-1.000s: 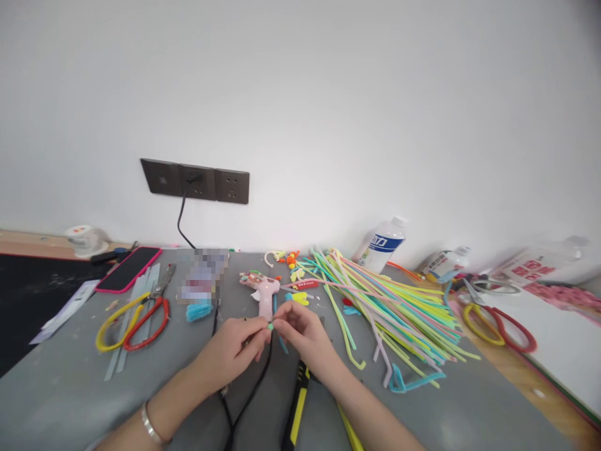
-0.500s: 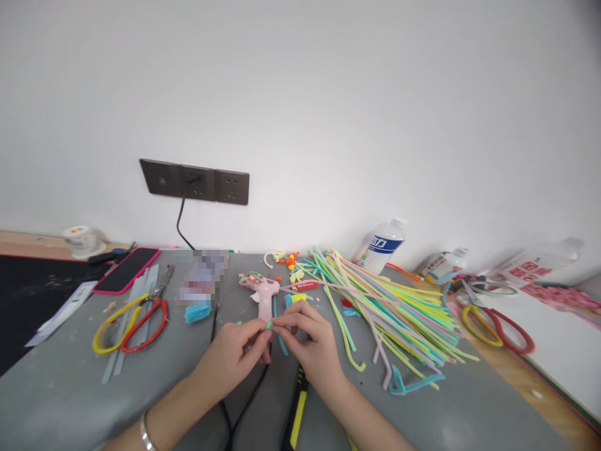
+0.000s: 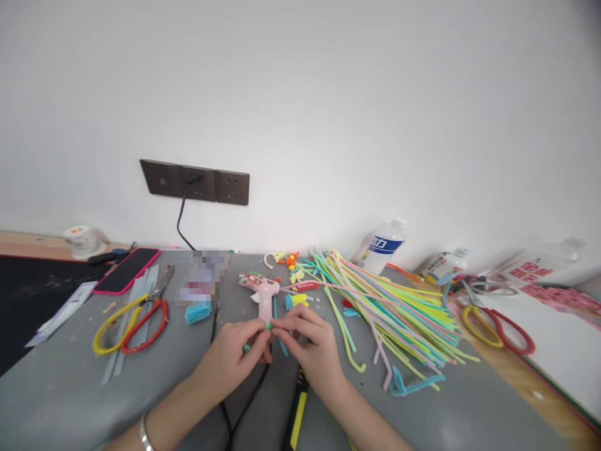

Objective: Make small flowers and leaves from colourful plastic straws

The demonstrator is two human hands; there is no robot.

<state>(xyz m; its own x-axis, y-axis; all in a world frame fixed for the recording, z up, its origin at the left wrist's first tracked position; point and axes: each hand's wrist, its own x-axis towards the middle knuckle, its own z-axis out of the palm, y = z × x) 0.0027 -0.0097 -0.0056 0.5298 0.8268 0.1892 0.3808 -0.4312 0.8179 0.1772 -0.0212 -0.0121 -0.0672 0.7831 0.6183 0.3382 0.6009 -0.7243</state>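
Both my hands meet over the middle of the grey table [image 3: 70,388]. My left hand [image 3: 232,357] and my right hand [image 3: 310,344] each pinch one end of a short green pipe cleaner piece [image 3: 268,326], fingers closed on it. A second green tip shows under my left fingers. A pink glue gun [image 3: 263,293] lies just beyond my fingertips, its black cord [image 3: 244,401] running back under my hands. To the right spreads a heap of colourful pipe cleaners [image 3: 399,307].
Red-and-yellow scissors [image 3: 136,316] and a pink-cased phone [image 3: 126,269] lie at the left. A yellow-and-black tool [image 3: 295,416] sits under my right wrist. Bottles [image 3: 382,244] stand by the wall, with more scissors [image 3: 498,326] at the right and a wall socket [image 3: 195,181] behind.
My hands have stayed together on the green piece, with only small finger shifts. My right hand has turned slightly and settled a little lower.
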